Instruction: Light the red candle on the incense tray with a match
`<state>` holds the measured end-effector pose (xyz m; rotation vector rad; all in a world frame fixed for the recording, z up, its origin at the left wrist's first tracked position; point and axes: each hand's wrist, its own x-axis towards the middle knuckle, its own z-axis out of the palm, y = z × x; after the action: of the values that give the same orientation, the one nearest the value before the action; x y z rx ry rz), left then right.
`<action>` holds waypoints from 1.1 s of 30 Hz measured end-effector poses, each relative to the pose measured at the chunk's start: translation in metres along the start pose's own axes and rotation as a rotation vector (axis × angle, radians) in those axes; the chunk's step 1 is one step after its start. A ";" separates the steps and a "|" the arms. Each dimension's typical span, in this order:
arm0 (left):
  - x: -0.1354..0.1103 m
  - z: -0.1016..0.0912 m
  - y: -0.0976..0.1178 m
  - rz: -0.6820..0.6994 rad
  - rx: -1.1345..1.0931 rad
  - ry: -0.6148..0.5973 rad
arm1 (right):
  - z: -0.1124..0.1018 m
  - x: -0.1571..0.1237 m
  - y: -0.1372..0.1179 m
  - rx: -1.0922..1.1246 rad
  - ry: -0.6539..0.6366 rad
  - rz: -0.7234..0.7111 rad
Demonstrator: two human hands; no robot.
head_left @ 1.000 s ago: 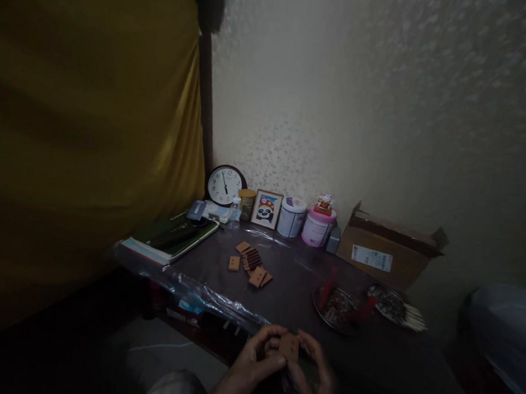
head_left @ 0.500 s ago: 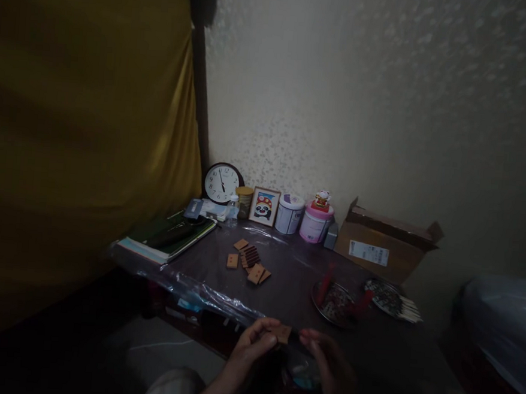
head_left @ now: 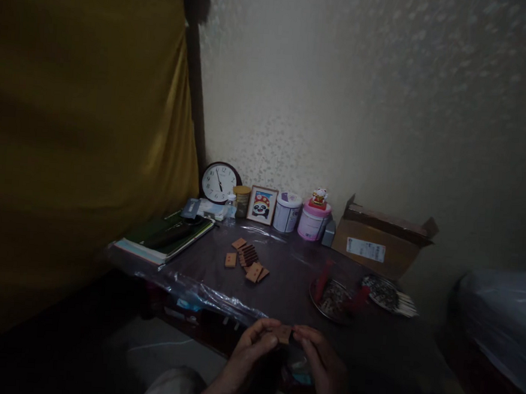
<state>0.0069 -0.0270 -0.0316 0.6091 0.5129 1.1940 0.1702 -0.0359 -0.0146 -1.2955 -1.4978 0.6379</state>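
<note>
My left hand point(head_left: 255, 343) pinches a small brown square tile point(head_left: 283, 334) between thumb and fingers, above the table's near edge. From the other side my right hand point(head_left: 319, 351) comes up to the tile's right edge, its thumb and fingertips pressed together. Whatever those right fingertips hold is too small and dark to make out. Farther back on the table lie similar tiles: a fanned row point(head_left: 248, 255) with dark edges, one loose tile point(head_left: 230, 260) with red marks, another tile point(head_left: 239, 243) behind it, and a tile with red dots point(head_left: 253, 272) resting on others.
Right of the tiles stand a round dish point(head_left: 327, 309) with red pieces and a plate point(head_left: 380, 292) with pale sticks. A cardboard box point(head_left: 371, 252), tubs point(head_left: 287, 214), a picture frame point(head_left: 262, 206) and a clock point(head_left: 219, 182) line the wall. Books point(head_left: 165, 241) lie left; plastic film point(head_left: 220, 299) covers the front edge.
My right hand has moved left, closing the gap to the tile; a bit of red showed at its fingertips before. The left hand still holds the tile. The view has shifted slightly.
</note>
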 end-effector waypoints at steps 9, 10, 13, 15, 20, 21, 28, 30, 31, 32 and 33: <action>-0.004 0.005 0.004 0.002 0.013 -0.030 | 0.004 0.000 -0.005 -0.011 0.073 0.013; -0.003 0.004 0.004 0.000 0.018 -0.018 | 0.004 0.000 -0.004 -0.009 0.092 0.004; 0.000 0.001 0.001 -0.002 0.023 0.030 | 0.002 0.002 -0.001 -0.007 0.137 -0.013; 0.001 0.000 0.000 0.004 0.020 0.047 | 0.002 0.002 -0.001 -0.009 0.133 -0.011; 0.002 -0.002 -0.002 0.002 0.026 0.034 | 0.006 -0.003 -0.003 -0.037 0.099 -0.010; 0.002 -0.002 -0.001 0.000 0.029 0.033 | 0.006 -0.003 -0.003 -0.042 0.099 -0.012; 0.001 0.000 0.000 -0.004 0.032 0.024 | 0.005 -0.005 -0.003 -0.060 0.069 0.026; 0.000 0.000 0.000 -0.008 0.031 0.022 | 0.005 -0.005 -0.002 -0.049 0.063 0.024; 0.000 0.000 0.000 -0.006 0.034 0.022 | 0.006 -0.005 -0.001 -0.043 0.066 0.019; 0.000 -0.001 0.000 -0.003 0.038 0.022 | 0.006 -0.005 0.000 -0.039 0.075 0.015; 0.001 -0.001 -0.001 -0.001 0.046 0.024 | 0.007 -0.006 0.001 -0.038 0.084 0.015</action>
<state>0.0068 -0.0263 -0.0330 0.6347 0.5621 1.1924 0.1639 -0.0394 -0.0196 -1.3471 -1.4385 0.5601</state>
